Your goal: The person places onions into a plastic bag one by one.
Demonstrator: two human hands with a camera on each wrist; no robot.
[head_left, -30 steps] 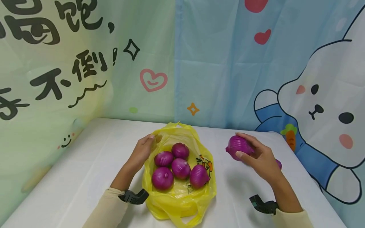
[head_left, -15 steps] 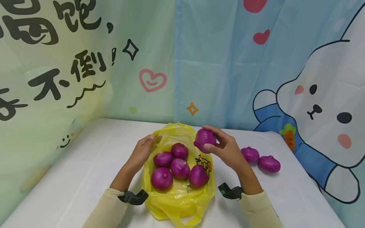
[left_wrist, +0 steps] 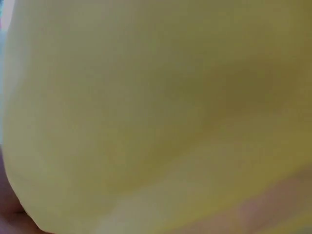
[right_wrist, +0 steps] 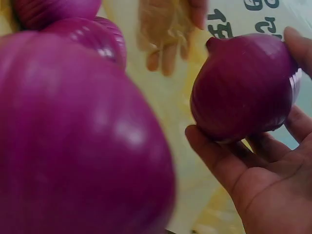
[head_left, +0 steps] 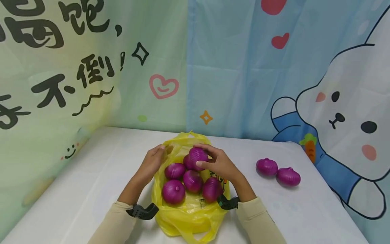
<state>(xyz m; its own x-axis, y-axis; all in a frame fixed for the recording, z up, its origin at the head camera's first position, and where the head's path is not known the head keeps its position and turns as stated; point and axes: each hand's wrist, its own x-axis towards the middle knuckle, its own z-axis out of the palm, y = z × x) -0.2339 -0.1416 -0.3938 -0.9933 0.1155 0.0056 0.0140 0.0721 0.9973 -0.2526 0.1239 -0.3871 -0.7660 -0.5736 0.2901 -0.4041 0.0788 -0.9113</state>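
A yellow plastic bag (head_left: 179,222) lies with its mouth open on the table. Several purple onions (head_left: 173,191) sit inside it. My left hand (head_left: 152,164) holds the bag's left rim, thumb inside and fingers behind the plastic. Over the back of the bag's opening, my right hand (head_left: 220,164) grips another purple onion (head_left: 197,158) between thumb and fingers. The right wrist view shows this held onion (right_wrist: 243,90) in the fingertips, with a bagged onion (right_wrist: 83,141) looming close at left. Yellow plastic (left_wrist: 122,97) fills the left wrist view and hides most of the left hand.
Two purple onions, one (head_left: 266,166) beside the other (head_left: 288,177), lie on the white table (head_left: 91,179) to the right of the bag. A printed cloth backdrop (head_left: 225,84) hangs behind and beside the table.
My right hand has carried the onion leftward from the table's right side to over the bag, uncovering the two onions on the table. My left hand has stayed on the bag's rim.
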